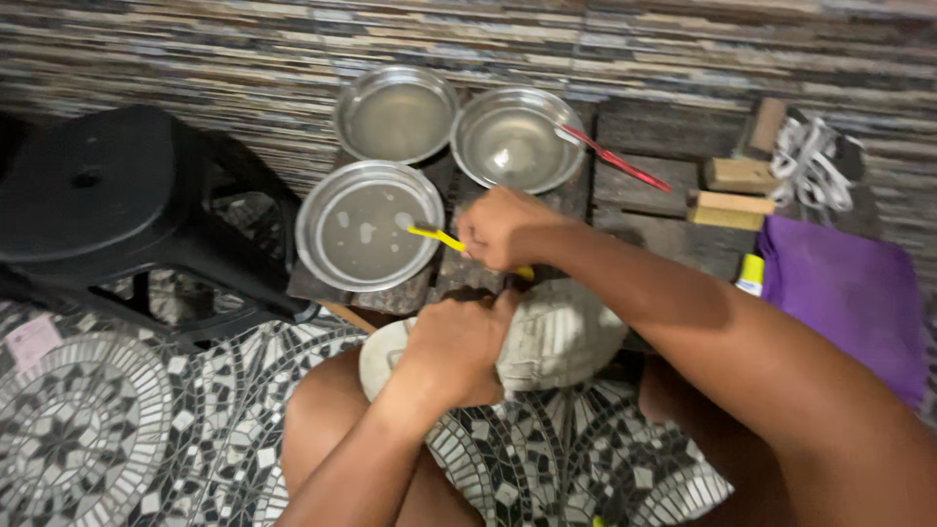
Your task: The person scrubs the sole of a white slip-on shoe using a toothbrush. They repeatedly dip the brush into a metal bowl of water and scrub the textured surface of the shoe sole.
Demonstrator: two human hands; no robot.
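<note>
I take the grey shoe [561, 337] as my landmark; it lies sole-up over my knees, above the patterned tile floor [88, 429]. My left hand [454, 346] is closed on the shoe's near-left end, fingers wrapped over the edge, holding it firm. My right hand [508, 229] sits just beyond the shoe, fist closed around a yellow brush [434, 235]; the brush's tip points left, out over the rim of the nearest steel bowl [369, 224]. That bowl stands beyond the shoe and to its left, with cloudy water in it; two more steel bowls lie farther back, one [395, 114] behind the first, the other [517, 139] straight beyond my right hand. A red-handled tool [615, 158] rests on that last bowl's right rim. Right of the shoe I see a purple cloth [844, 288]; beyond it, wooden blocks [737, 190] and white laces [810, 166]. A black stool [117, 210] stands well left of the shoe.
</note>
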